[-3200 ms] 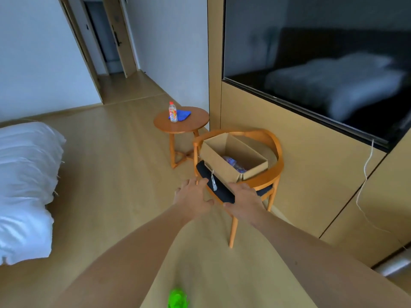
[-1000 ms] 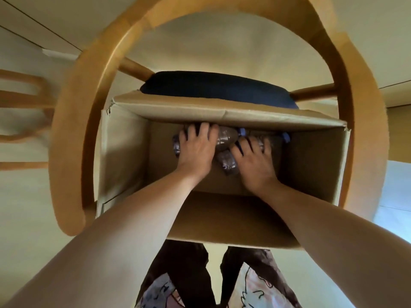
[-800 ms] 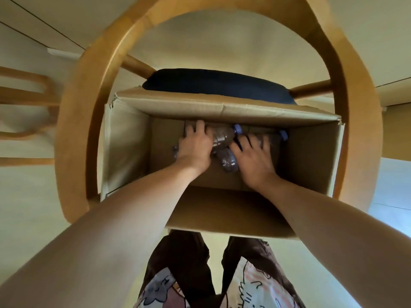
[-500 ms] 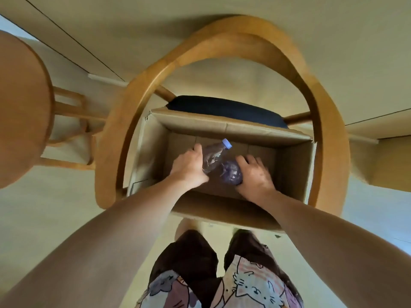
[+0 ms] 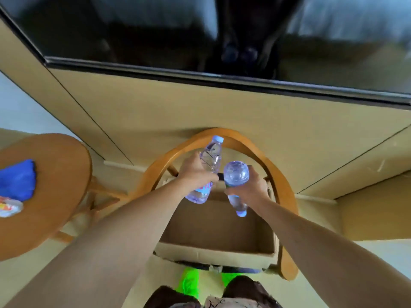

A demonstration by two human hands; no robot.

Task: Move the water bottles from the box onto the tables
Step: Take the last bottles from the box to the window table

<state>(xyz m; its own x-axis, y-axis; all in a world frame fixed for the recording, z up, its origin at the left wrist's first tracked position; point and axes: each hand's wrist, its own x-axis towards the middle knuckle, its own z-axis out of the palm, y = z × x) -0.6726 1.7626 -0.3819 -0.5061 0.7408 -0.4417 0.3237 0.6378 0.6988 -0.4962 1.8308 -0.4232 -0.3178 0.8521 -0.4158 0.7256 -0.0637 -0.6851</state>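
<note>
Each hand holds a clear water bottle above the open cardboard box, which sits on a wooden chair. My left hand grips one bottle by its middle, pale blue cap pointing up and away. My right hand grips the other bottle with its base toward me and its cap pointing down toward the box. The part of the box floor that I see holds nothing.
A round wooden side table stands to the left, carrying a blue cloth and a colourful drink bottle at the frame edge. A wood-panelled wall with a dark screen rises behind the chair. My legs and green footwear show below.
Both hands closed on bottles inside the box and lifted them out, up above the chair. My view rose from looking straight down into the box toward the wall.
</note>
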